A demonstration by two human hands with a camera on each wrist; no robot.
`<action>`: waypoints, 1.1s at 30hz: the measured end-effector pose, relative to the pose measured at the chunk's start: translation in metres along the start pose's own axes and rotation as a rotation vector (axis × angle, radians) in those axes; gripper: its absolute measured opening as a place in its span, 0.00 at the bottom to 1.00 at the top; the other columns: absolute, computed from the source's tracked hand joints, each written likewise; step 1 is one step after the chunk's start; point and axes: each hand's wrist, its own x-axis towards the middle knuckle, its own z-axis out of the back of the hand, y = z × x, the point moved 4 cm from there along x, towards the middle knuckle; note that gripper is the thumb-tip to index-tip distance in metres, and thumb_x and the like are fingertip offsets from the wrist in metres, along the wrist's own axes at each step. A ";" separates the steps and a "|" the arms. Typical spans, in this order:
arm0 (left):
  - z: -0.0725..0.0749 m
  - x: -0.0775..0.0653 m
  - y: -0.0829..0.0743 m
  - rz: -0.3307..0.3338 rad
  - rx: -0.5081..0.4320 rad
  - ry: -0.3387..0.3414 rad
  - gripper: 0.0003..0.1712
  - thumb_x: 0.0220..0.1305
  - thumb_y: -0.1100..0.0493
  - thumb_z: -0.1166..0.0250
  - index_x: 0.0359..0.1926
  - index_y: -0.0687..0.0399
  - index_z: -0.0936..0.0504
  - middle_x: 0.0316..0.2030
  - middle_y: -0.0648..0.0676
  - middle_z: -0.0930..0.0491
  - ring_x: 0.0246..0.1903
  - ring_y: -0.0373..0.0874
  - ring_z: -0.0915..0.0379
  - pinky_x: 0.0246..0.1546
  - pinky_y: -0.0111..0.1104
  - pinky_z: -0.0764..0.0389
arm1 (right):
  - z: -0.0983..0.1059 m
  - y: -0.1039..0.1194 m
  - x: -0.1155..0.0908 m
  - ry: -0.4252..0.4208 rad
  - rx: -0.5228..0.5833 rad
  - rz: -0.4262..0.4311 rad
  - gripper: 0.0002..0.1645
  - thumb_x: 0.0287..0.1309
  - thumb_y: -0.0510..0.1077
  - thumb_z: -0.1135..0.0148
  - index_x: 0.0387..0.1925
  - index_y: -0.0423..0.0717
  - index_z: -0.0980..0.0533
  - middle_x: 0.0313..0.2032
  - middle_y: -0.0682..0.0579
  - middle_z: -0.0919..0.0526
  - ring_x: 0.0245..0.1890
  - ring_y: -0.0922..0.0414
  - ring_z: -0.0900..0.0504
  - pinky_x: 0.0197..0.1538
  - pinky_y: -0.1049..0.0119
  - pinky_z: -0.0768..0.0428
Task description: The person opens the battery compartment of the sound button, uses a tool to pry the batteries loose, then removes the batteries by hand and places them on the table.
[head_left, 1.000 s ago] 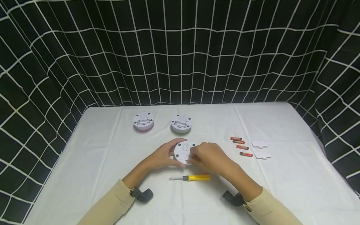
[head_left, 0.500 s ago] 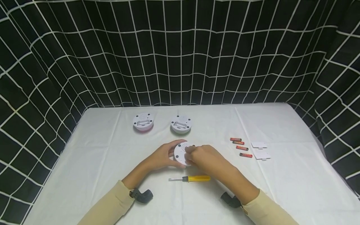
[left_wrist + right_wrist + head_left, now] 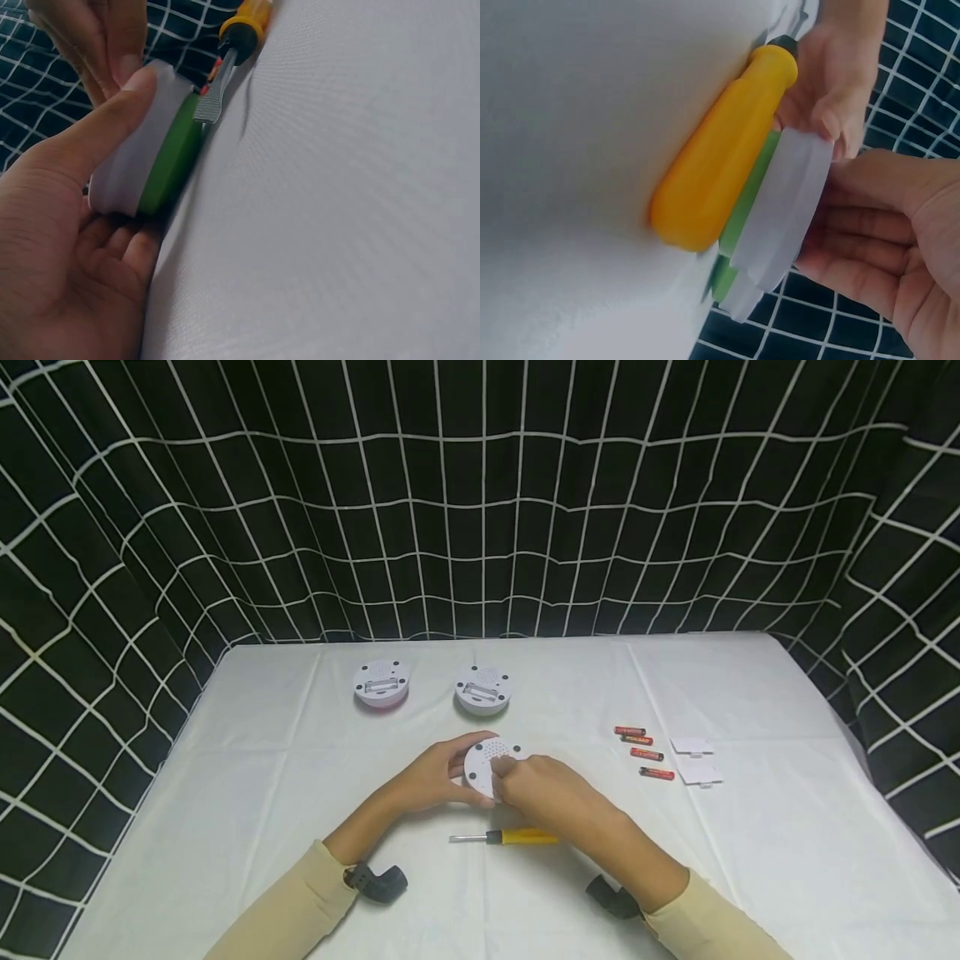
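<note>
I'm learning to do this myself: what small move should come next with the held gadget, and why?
Probably ease the right hand off the round gadget, with the left hand holding its side, to see whether a battery cover is on. The right hand hides part of its face, while two farther gadgets show open slots and two covers lie loose near the batteries.

The left forearm and the right forearm reach forward and inward. The left hand is curved, with thumb apart from the fingers; the right hand, near it, has its fingers bent.
</note>
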 end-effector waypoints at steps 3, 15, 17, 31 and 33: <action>0.000 0.000 -0.001 0.004 0.001 0.001 0.54 0.49 0.66 0.20 0.76 0.52 0.36 0.68 0.53 0.27 0.67 0.44 0.30 0.66 0.31 0.27 | 0.000 0.001 0.000 0.005 -0.009 0.012 0.08 0.50 0.31 0.26 0.34 0.42 0.14 0.35 0.52 0.16 0.20 0.59 0.23 0.26 0.68 0.16; 0.000 0.000 0.001 0.003 0.014 0.003 0.54 0.49 0.66 0.20 0.75 0.53 0.36 0.67 0.52 0.26 0.66 0.42 0.29 0.66 0.31 0.27 | -0.002 0.003 0.000 -0.017 -0.077 0.034 0.08 0.53 0.31 0.27 0.36 0.38 0.15 0.38 0.49 0.16 0.20 0.57 0.19 0.26 0.69 0.16; 0.001 0.001 0.002 0.002 0.018 0.001 0.53 0.50 0.66 0.20 0.75 0.53 0.36 0.67 0.52 0.26 0.66 0.43 0.29 0.66 0.31 0.27 | -0.002 0.004 0.000 -0.035 -0.091 0.042 0.08 0.52 0.31 0.27 0.36 0.37 0.15 0.39 0.48 0.15 0.20 0.57 0.20 0.25 0.68 0.16; 0.001 0.002 0.002 0.015 0.022 -0.006 0.54 0.49 0.66 0.20 0.76 0.55 0.37 0.68 0.56 0.28 0.66 0.47 0.28 0.66 0.31 0.26 | 0.001 -0.001 -0.001 -0.035 0.018 0.024 0.07 0.51 0.31 0.27 0.33 0.43 0.14 0.42 0.49 0.13 0.21 0.59 0.21 0.28 0.69 0.16; 0.001 0.003 0.003 0.013 0.016 -0.011 0.54 0.49 0.66 0.20 0.75 0.55 0.37 0.68 0.55 0.27 0.65 0.46 0.28 0.65 0.31 0.26 | 0.001 -0.003 -0.002 -0.051 0.062 0.018 0.07 0.51 0.31 0.27 0.30 0.44 0.14 0.42 0.50 0.12 0.22 0.59 0.20 0.28 0.68 0.16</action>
